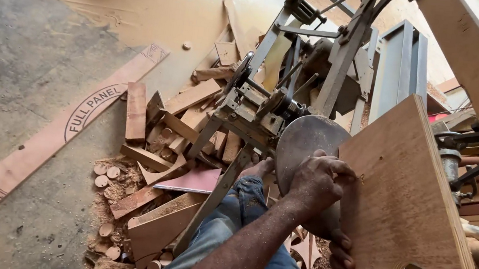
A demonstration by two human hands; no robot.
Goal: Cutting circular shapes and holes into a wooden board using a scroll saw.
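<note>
Concrete floor (37, 65), far left: bare but for a long printed plank (60, 136). Offcut pile (162, 162) lies beneath the metal-framed disc machine (289, 98), seemingly where scraps drop. Plywood board (400, 206), near right, stands tilted against the grey disc (308, 140). My left hand (319, 182) grip is pressed together on its edge, apparently steadying it; right hand (341, 256) fingers curl round the lower edge.

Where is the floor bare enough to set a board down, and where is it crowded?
Bare concrete floor lies left of the long strip, and sawdust-covered floor beyond it. Crowded: the offcut pile beside the machine, and around the hand at the plywood panel.
</note>
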